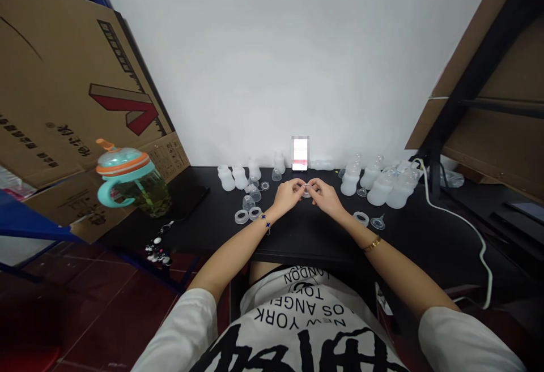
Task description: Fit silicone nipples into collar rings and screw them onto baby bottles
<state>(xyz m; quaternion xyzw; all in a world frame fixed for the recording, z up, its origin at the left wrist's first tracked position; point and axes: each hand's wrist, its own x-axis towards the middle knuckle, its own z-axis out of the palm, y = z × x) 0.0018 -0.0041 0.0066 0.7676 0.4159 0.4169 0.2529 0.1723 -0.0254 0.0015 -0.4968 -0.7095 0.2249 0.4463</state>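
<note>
My left hand [289, 193] and my right hand [323, 193] meet above the black table [293, 233]. Both are closed in a pinch on a pale bottle collar ring [306, 193], mostly hidden behind the fingers. To the left of my left hand lie two more collar rings [241, 217], several clear domed caps [249, 202] and a clear silicone nipple [264, 186]. Milky bottle bodies [226, 178] without tops stand behind them. Beyond my right wrist are another collar ring [361, 218] and a nipple [378, 223]. Several bottles with clear tops [350, 176] stand at the back right.
A phone [300, 154] with a lit screen leans against the white wall. At the left are a teal and orange drinking jug [131, 182], a cardboard box [63, 77] and a beaded keychain [157, 252] at the table edge. A white cable [471, 233] runs down the right side.
</note>
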